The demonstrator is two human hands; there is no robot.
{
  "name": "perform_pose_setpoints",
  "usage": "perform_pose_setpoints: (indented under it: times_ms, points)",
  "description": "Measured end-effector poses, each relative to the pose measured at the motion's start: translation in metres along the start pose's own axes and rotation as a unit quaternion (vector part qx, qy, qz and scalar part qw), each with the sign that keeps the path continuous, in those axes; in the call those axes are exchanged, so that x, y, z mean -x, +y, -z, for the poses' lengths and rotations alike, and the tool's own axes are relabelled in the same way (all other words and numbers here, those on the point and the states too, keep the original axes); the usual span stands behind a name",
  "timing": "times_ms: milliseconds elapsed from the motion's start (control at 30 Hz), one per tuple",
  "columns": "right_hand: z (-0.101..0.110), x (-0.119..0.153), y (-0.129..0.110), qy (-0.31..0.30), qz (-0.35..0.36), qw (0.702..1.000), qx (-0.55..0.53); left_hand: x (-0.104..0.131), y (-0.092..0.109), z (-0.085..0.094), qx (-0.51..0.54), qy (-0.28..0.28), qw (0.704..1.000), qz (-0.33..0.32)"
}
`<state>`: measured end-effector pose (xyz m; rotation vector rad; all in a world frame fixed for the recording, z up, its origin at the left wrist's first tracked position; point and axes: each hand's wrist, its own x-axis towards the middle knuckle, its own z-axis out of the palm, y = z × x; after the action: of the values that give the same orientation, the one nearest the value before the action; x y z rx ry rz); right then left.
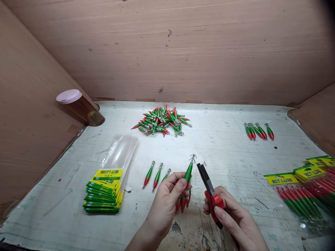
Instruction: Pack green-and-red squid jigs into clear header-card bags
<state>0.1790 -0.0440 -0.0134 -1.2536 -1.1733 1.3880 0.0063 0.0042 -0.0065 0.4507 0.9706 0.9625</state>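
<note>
Between the thumb and fingers of my left hand (170, 198) is a green and red lure (188, 171), its hooks pointing up. More lures hang below those fingers, partly hidden. My right hand (230, 212) is closed on a red-handled cutting tool (209, 186), whose dark jaws point up and left, just right of the lure's hooks and apart from them. Several lures (156, 177) lie on the table left of my left hand, one partly covered by it. A heap of green and red lures (162, 120) sits farther back.
At the left are clear bags (120, 150) with stacked yellow and green cards (103, 195). A lidded cup (81, 108) stands behind them. Several lures (258, 131) lie at the back right, packed lures (300, 198) at the right edge. Cardboard walls (183, 52) surround the table.
</note>
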Motion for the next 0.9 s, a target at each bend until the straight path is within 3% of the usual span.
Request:
perform_pose_setpoints:
  times_ms: [533,900]
  points:
    - [0.0047,0.0016,0.0080,-0.067,0.010,0.998,0.011,0.0021,-0.0043,0.0044,-0.094,-0.023,0.993,-0.062]
    - [-0.0017,0.0040,0.0067,-0.047,-0.034,0.997,-0.059,0.0074,0.0004,0.0027,-0.131,-0.059,0.987,-0.073]
